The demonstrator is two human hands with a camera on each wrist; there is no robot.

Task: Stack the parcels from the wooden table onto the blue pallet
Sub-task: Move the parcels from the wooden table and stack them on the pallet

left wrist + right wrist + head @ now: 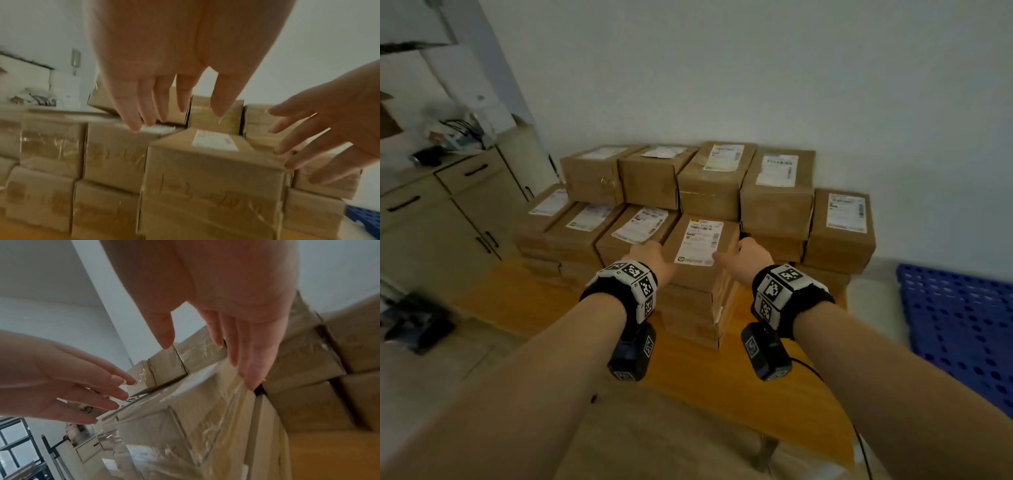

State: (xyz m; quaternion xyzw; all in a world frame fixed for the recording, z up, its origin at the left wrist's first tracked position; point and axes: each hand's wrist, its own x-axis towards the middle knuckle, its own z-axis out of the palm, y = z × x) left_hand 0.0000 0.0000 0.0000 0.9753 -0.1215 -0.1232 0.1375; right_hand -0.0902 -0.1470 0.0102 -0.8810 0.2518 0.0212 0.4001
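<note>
Head view has the front parcel (697, 253) atop its stack on the wooden surface (722, 383), blue pallet (959, 325) at 3 o'clock, while left wrist view shows the left grip (164, 68) spread, empty, and right wrist view the right grip (236, 305) straight-fingered along the parcel's edge.

On my feed both forearms are bare, no sleeves. Left hand (652, 255) and right hand (751, 255) have no gloves or rings, nails kept short. Each wrist wears a black padded band w/ a blocky white housing (635, 277) covered in black-and-white square fiducial tags, approx 3 faces showing per side. Under each wrist hangs a black camera module (631, 356), also tagged. Thin black cable (859, 442) trails off the right unit (765, 353).
</note>
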